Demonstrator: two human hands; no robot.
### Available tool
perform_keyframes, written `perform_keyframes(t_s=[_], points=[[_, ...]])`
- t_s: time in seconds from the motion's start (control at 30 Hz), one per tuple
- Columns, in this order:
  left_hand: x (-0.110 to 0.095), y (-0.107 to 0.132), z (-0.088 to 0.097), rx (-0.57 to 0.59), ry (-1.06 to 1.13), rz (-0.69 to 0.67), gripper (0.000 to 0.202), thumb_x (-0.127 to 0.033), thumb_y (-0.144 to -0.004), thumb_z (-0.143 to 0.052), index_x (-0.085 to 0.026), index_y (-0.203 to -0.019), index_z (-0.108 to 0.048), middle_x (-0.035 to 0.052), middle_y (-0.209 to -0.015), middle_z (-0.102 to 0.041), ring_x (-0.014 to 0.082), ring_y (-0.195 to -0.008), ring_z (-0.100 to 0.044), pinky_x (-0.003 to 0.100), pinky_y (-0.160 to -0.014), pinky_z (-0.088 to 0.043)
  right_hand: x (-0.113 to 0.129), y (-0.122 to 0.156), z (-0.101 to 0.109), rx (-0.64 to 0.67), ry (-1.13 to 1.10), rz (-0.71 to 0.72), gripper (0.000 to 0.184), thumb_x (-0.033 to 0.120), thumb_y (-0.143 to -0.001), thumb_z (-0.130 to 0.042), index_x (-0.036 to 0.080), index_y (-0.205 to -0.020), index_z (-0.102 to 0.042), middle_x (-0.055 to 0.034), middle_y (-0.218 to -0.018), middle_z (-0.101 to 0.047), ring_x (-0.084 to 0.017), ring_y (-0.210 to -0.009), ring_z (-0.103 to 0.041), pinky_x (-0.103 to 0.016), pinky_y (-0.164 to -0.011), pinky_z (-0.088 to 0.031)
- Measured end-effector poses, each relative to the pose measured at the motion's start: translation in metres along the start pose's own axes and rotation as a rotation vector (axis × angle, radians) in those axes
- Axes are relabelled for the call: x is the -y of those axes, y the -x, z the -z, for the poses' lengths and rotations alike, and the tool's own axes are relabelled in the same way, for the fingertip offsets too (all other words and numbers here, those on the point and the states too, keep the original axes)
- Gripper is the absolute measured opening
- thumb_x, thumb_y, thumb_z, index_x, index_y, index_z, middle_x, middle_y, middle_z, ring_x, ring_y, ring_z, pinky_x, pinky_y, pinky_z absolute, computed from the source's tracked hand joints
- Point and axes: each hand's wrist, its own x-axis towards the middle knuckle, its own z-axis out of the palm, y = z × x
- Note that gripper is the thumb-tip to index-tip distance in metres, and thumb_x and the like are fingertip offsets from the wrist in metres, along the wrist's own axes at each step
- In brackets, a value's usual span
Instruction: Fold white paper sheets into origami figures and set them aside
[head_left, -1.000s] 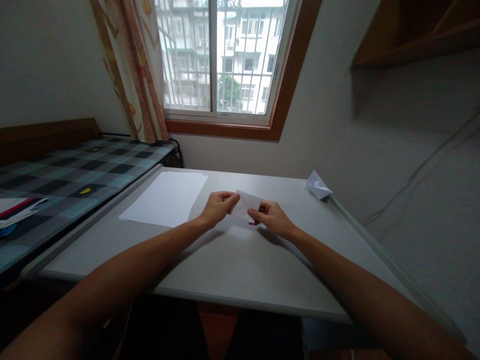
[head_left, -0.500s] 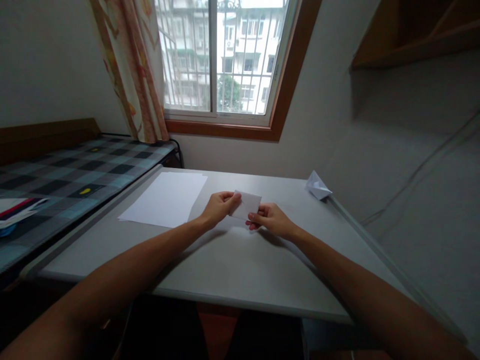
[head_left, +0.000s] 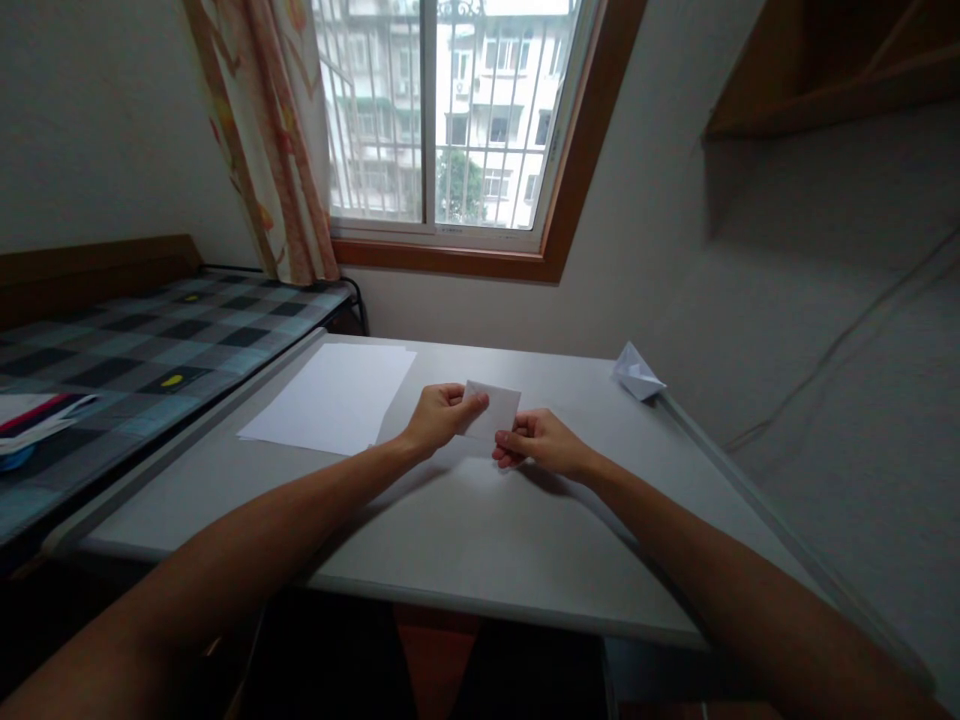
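Observation:
A small folded piece of white paper (head_left: 496, 405), roughly square, is held above the middle of the table. My left hand (head_left: 444, 412) pinches its left side, the thumb lying across the front face and the fingers behind. At the lower right corner, my right hand (head_left: 536, 440) grips the paper between thumb and curled fingers. The far side of the folded paper is hidden from me.
Flat white sheets (head_left: 334, 395) lie on the white table (head_left: 480, 560) to the left. A folded paper boat (head_left: 637, 374) stands at the back right corner. Left of the table is a bed with a checked cover (head_left: 150, 350); a window (head_left: 450, 120) is ahead.
My left thumb has slid a little to the right across the folded paper, whose face now looks flatter. Both hands keep their hold in nearly the same place.

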Motion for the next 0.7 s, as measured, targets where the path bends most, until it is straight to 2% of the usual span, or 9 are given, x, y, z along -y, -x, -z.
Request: perform_keyframes(t_s=[0.27,0.4,0.47,0.53,0.7], points=[[-0.0017,-0.0027,-0.0006,0.037,0.027,0.006,0.042,-0.049,-0.063,-0.075,-0.009,-0.074,-0.066,0.0055,-0.067,-0.066,0.0101,-0.053,-0.054,0.020,-0.048,-0.040,0.0013,-0.0010,0.0013,-0.061,0.031,0.033,0.041,0.048,-0.062,-0.077,0.011,-0.070,-0.061,-0.0062,-0.063,-0.069,-0.013,-0.052,-0.065,-0.023,-0.051,-0.053],[0.0018,-0.0041,0.0013,0.122,0.079,0.020,0.047,-0.046,-0.064,-0.076,-0.008,-0.089,-0.066,0.0099,-0.083,-0.069,0.0145,-0.068,-0.061,0.025,-0.062,-0.048,-0.0005,-0.0022,0.0017,-0.104,-0.003,0.057,0.042,0.049,-0.062,-0.076,0.011,-0.071,-0.061,-0.0066,-0.063,-0.069,-0.014,-0.052,-0.065,-0.024,-0.051,-0.053],[0.0040,-0.0033,0.0020,0.190,0.037,0.035,0.045,-0.043,-0.065,-0.076,-0.008,-0.091,-0.067,0.0110,-0.087,-0.069,0.0166,-0.074,-0.063,0.029,-0.069,-0.049,-0.0015,-0.0028,0.0007,-0.122,-0.019,0.084,0.042,0.049,-0.064,-0.076,0.011,-0.075,-0.063,-0.0069,-0.065,-0.069,-0.014,-0.053,-0.065,-0.025,-0.052,-0.054],[0.0053,-0.0020,0.0024,0.221,-0.042,0.059,0.039,-0.042,-0.067,-0.074,-0.008,-0.088,-0.069,0.0110,-0.084,-0.070,0.0171,-0.073,-0.063,0.029,-0.069,-0.049,-0.0023,-0.0032,-0.0009,-0.119,-0.024,0.105,0.042,0.049,-0.066,-0.074,0.011,-0.079,-0.064,-0.0072,-0.067,-0.069,-0.014,-0.055,-0.066,-0.026,-0.054,-0.054],[0.0061,-0.0009,0.0023,0.204,-0.122,0.083,0.031,-0.038,-0.071,-0.070,-0.009,-0.084,-0.070,0.0102,-0.079,-0.069,0.0158,-0.069,-0.061,0.028,-0.066,-0.046,-0.0044,-0.0031,-0.0029,-0.080,-0.023,0.102,0.040,0.046,-0.069,-0.073,0.010,-0.085,-0.064,-0.0074,-0.071,-0.069,-0.014,-0.059,-0.065,-0.027,-0.058,-0.054]])
